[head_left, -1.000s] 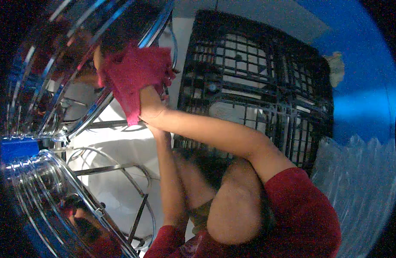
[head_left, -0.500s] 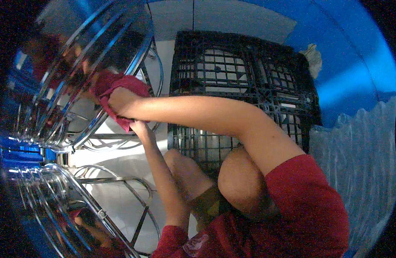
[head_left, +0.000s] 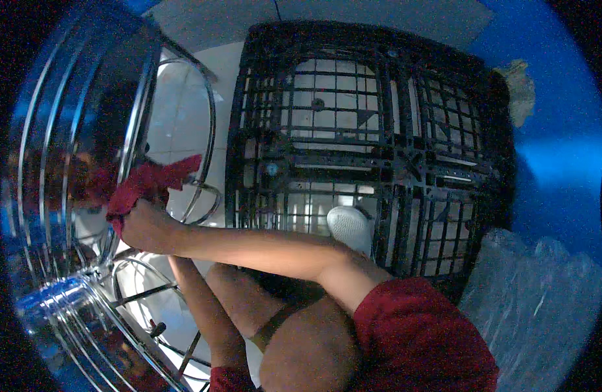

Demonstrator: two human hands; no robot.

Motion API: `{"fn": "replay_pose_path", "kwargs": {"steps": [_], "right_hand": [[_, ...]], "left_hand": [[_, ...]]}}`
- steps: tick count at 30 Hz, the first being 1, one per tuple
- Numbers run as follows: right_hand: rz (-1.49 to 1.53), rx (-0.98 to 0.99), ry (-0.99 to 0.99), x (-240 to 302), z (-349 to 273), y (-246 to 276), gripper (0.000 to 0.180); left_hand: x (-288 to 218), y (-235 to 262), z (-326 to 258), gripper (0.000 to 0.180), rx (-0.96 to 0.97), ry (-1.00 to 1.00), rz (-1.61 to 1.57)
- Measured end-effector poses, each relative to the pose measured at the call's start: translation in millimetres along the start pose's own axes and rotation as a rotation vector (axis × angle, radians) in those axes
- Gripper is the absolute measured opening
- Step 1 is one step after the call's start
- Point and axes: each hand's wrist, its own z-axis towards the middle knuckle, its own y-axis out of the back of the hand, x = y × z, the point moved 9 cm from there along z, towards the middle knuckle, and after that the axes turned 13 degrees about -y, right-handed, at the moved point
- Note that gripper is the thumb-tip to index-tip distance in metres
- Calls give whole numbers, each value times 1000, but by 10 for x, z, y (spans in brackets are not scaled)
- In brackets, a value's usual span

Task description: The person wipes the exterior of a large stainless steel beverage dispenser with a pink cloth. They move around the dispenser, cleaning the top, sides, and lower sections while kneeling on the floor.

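My right hand reaches across to the left, its fingers wrapped in a dark red cloth. The cloth lies at the rim of a shiny ribbed steel tank, beside its tubular metal stand. One loose end of the cloth sticks out to the right. My left forearm rises from below and passes behind my right wrist, which hides the left hand and its fingers.
A second ribbed steel tank stands nearer, on a similar stand. Ahead lies a black plastic pallet with a white shoe over it. Clear plastic wrapping and a blue surface are at the right.
My view has shifted. The cloth and my right hand have moved down along the tank's rim. My left hand, partly visible at the cloth before, is now hidden. The white shoe has come into view.
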Motion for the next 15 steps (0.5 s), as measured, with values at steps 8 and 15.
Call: {"fn": "replay_pose_path", "kwargs": {"steps": [8,15], "right_hand": [[239,-113,-99,-1047,113,252,27],[685,-70,-448,-1639,90,350,53]], "left_hand": [[-118,-188,361,52,220,-75,338],[-69,-147,467,52,380,-78,461]]}}
